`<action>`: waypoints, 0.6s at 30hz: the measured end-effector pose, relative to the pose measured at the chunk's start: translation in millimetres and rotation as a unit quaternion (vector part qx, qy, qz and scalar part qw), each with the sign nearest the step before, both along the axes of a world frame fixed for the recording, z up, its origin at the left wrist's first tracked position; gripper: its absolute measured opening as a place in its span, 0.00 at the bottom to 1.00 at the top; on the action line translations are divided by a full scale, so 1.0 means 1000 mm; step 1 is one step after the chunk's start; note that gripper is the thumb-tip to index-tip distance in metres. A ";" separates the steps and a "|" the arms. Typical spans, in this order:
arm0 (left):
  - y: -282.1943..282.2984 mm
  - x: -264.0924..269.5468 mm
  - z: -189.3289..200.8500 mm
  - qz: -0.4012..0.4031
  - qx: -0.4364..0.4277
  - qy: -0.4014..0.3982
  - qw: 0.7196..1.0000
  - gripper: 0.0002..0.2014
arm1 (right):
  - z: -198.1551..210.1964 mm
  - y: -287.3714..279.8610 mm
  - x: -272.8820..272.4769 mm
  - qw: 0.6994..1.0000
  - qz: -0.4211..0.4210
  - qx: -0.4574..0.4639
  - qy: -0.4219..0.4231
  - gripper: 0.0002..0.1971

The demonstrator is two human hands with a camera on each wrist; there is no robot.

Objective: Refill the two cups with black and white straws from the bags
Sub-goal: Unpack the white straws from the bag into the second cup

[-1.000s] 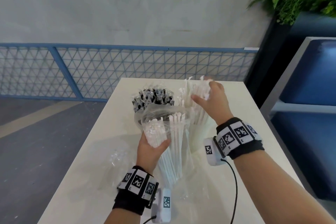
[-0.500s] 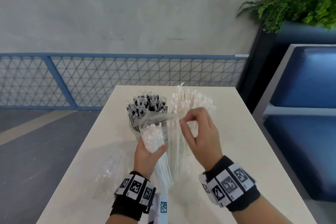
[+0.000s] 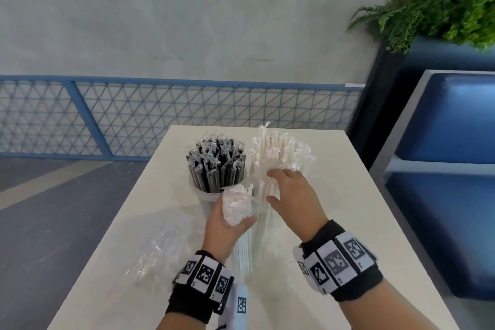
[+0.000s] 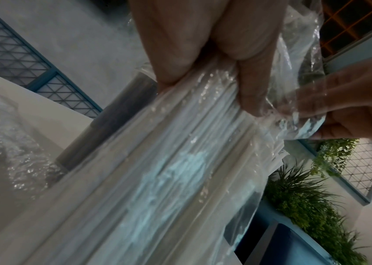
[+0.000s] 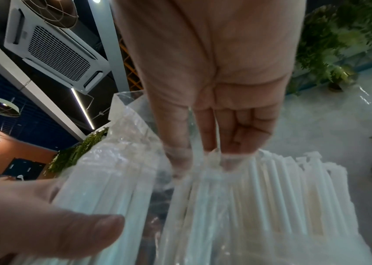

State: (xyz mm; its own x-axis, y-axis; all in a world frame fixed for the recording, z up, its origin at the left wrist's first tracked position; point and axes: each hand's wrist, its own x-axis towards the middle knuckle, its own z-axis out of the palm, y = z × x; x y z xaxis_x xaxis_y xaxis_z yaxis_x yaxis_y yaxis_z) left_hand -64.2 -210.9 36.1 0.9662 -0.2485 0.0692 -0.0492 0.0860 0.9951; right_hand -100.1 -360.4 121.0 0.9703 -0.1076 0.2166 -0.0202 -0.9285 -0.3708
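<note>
Left hand (image 3: pixel 223 228) grips clear bag of white straws (image 3: pixel 242 225), upright on table (image 3: pixel 345 211) in front of two filled cups. Right hand (image 3: pixel 293 198) reaches into bag's mouth w/ fingers (image 5: pixel 237 132) straight.

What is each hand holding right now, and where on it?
The left hand grips the bag of white straws near its upper end. The right hand reaches into the bag's mouth; whether it holds straws cannot be told.
</note>
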 end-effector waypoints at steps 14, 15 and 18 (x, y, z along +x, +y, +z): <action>0.006 0.008 -0.002 -0.071 -0.003 -0.014 0.997 0.43 | -0.028 -0.003 0.014 0.957 0.153 0.235 0.079 0.30; 0.006 0.010 -0.003 -0.080 0.007 -0.014 0.997 0.44 | -0.031 -0.001 0.013 0.951 0.137 0.269 0.065 0.29; 0.006 0.015 -0.006 -0.097 0.034 -0.012 0.995 0.49 | -0.042 0.011 0.007 0.918 0.080 0.387 0.021 0.24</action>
State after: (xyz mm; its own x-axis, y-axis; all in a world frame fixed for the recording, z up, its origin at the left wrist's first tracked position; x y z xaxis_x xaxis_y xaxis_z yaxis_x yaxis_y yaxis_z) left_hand -49.3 -204.7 29.8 0.8978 -0.4350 0.0680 -0.0620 0.0280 0.9977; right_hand -93.6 -349.5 79.5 0.9928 -0.0697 0.0972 0.0638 -0.3790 -0.9232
